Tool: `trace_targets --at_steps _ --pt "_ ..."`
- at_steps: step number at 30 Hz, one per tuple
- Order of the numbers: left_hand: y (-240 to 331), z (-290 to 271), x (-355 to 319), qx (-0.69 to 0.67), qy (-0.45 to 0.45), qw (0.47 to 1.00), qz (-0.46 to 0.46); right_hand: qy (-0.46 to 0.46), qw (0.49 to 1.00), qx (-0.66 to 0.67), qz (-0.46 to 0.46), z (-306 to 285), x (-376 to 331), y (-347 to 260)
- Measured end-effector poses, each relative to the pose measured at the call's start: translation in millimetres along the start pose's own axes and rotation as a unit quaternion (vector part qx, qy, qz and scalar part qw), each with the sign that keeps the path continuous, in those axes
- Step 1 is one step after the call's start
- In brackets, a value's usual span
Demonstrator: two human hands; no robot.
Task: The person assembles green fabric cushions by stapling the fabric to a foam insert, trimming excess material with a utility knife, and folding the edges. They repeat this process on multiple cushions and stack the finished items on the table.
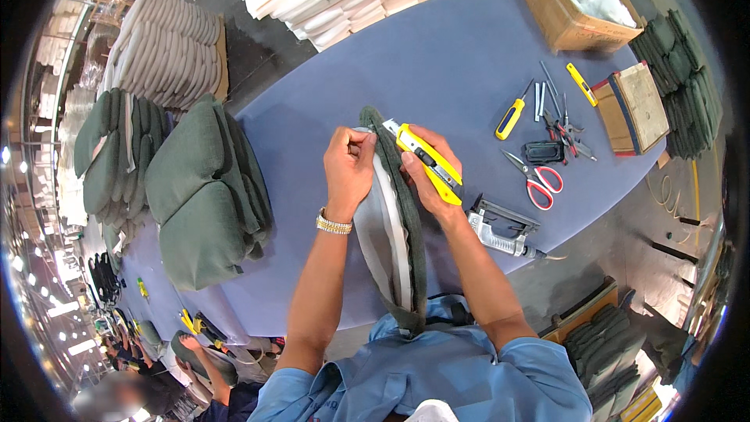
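Note:
A dark green upholstered cushion [409, 250] stands on its edge in front of my body, its grey and white underside turned to the left. My left hand [348, 172] is closed, thumb and fingers pinching the cushion's edge near its far end. A gold-coloured watch or bracelet circles that wrist. In my right hand [425, 187] is a yellow utility knife [428, 158], gripped along its handle. The knife's metal tip lies at the cushion's far end, close to my left fingers. Whether the blade touches the fabric, I cannot tell.
Right on the blue table [312, 94] lie a screwdriver [511, 119], pliers [564, 129], red-handled scissors [539, 180], a staple gun [500, 228] and another yellow knife [581, 84]. Green cushions [195, 211] are stacked left. A carton [555, 12] holds white stuffing. Another person's arm [207, 359] shows lower left.

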State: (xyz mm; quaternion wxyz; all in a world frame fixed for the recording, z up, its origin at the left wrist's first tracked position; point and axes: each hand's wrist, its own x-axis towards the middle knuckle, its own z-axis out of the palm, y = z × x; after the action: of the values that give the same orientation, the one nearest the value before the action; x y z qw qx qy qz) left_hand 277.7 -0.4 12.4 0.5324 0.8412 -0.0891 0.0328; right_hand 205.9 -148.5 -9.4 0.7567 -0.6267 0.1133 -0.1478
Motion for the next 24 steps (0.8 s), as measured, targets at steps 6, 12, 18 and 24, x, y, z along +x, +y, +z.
trace_targets --at_steps 6,12,18,24 --pt "-15 -4 -1 -0.103 -0.039 0.994 -0.016 -0.042 0.985 -0.1 -0.135 -3 9 -12" --pt "-22 -8 3 -0.189 -0.075 0.975 -0.094 -0.091 0.973 -0.156 -0.145 -5 16 -27" --pt "-25 -8 4 -0.217 -0.076 0.965 -0.125 -0.109 0.954 -0.21 -0.186 -3 18 -36" --pt "-19 -7 6 -0.237 -0.062 0.957 -0.156 -0.126 0.954 -0.229 -0.149 -3 17 -44"
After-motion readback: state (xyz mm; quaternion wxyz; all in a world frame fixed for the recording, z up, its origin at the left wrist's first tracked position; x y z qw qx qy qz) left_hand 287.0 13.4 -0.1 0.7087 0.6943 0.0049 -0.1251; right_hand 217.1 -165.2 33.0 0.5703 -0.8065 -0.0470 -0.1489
